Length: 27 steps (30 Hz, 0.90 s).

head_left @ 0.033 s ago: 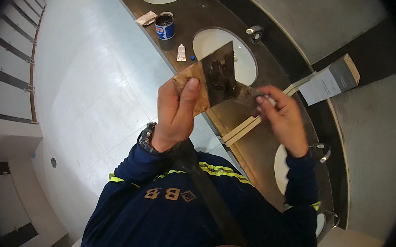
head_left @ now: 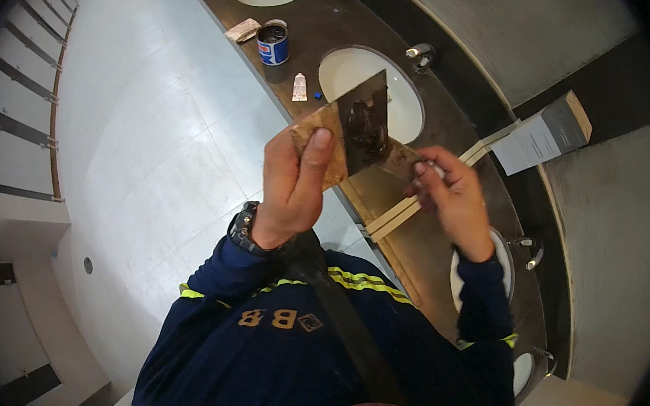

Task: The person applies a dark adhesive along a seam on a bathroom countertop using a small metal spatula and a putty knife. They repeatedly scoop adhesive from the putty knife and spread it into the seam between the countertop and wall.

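My left hand (head_left: 293, 188), closed with the thumb on top, grips the brown part of a broad flat scraper (head_left: 323, 144). Its dark blade points away from me and carries a smear of dark brown paste (head_left: 364, 124). My right hand (head_left: 455, 196) pinches the handle end of a small putty knife (head_left: 399, 159). The tip of this knife reaches the paste at the blade's right side. Beyond my hands, on the dark countertop (head_left: 296, 12), stand an opened blue tin (head_left: 272, 47) of dark paste, a small white tube (head_left: 299, 88) and a tiny blue cap (head_left: 318, 95).
White basins (head_left: 394, 92) with chrome taps (head_left: 420, 54) line the counter, which curves along my right. Two pale strips (head_left: 398, 216) lie across it. A grey-and-white box (head_left: 543, 134) stands by the wall. Pale floor (head_left: 168, 125) spreads to the left. A folded cloth-like piece (head_left: 243, 30) lies beside the tin.
Both hands have shifted slightly; the putty knife in my right hand has moved a little left and down against the scraper's blade, and the paste looks gathered differently.
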Tool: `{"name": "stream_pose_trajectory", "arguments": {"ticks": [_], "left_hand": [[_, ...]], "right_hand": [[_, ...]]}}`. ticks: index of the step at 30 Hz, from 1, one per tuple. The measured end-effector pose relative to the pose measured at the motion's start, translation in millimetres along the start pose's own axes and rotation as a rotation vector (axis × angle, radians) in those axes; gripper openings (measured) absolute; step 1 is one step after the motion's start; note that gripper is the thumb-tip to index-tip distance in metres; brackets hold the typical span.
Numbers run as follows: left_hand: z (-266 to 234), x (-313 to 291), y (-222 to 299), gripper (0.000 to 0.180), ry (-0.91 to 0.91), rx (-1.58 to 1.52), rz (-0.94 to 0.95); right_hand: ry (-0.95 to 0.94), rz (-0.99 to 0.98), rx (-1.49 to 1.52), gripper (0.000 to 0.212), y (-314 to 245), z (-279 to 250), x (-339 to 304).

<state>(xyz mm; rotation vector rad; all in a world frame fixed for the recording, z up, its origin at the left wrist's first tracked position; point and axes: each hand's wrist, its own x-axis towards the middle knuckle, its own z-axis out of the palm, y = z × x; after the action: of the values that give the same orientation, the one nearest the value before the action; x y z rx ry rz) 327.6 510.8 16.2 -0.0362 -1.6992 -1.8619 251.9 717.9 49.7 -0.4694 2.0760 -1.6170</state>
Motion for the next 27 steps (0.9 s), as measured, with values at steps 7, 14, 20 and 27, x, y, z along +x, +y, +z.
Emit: {"name": "stream_pose_trajectory", "arguments": {"ticks": [7, 14, 20, 27], "left_hand": [[1, 13, -15, 0.025, -0.098, 0.314, 0.294], [-5, 8, -12, 0.027, -0.225, 0.426, 0.413], [-2, -2, -10, 0.044, 0.069, -0.33, -0.548], [0, 11, -7, 0.037, 0.017, -0.957, -0.598]], "right_hand": [[0.029, -0.048, 0.607, 0.019, 32, 34, 6], [0.079, -0.105, 0.586, 0.021, -10, 27, 6], [0.316, -0.518, -0.114, 0.023, -25, 9, 4], [0.241, -0.916, -0.563, 0.033, -14, 23, 20]]}}
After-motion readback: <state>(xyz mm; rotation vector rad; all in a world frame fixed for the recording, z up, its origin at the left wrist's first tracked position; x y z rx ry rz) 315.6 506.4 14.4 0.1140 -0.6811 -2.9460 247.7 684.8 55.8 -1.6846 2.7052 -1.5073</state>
